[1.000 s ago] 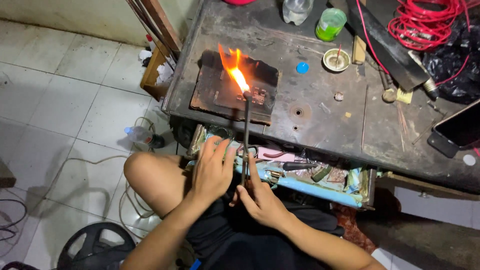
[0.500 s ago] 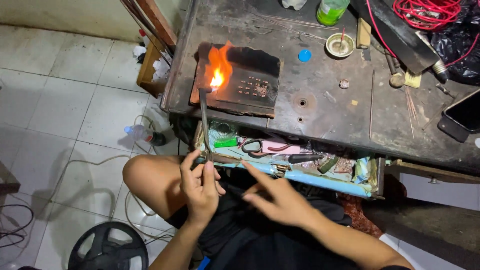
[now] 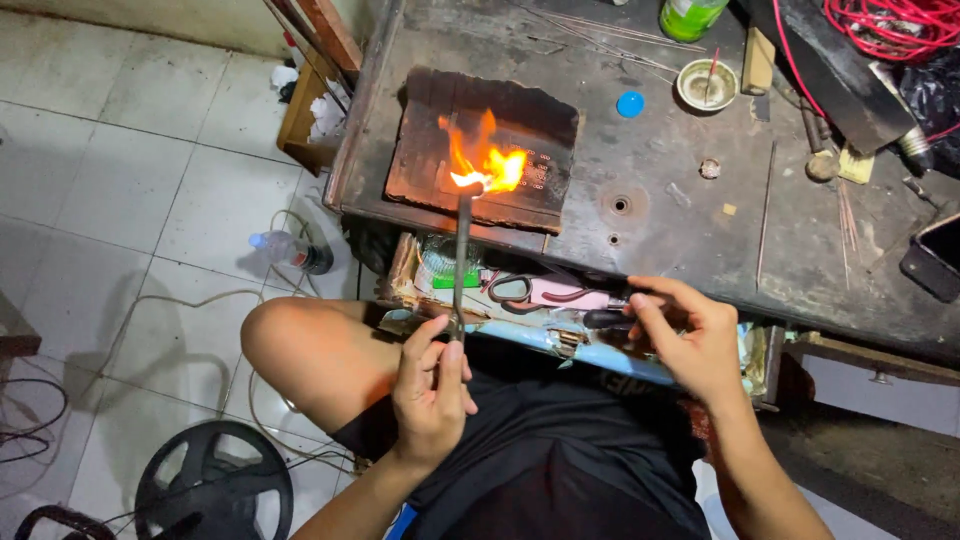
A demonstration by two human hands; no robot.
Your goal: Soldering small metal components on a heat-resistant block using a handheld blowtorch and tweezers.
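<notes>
Reaching into the open drawer (image 3: 560,335), right hand (image 3: 690,345) has left the torch (image 3: 460,260)

Bottles, a packet and one dark screen around the tabletop

A green plastic bottle with a pale label band (image 3: 690,15) stands at the far edge of the dark metal tabletop (image 3: 680,230), cut off by the frame. A dark rectangular phone with a blank black screen (image 3: 932,258) lies at the tabletop's right edge, partly out of view. A clear plastic bottle with a blue cap (image 3: 288,251) lies on its side on the white tiled floor (image 3: 130,170), left of the tabletop. A small green packet (image 3: 455,281) sits in the open drawer (image 3: 560,335) under the tabletop's front edge.
</notes>
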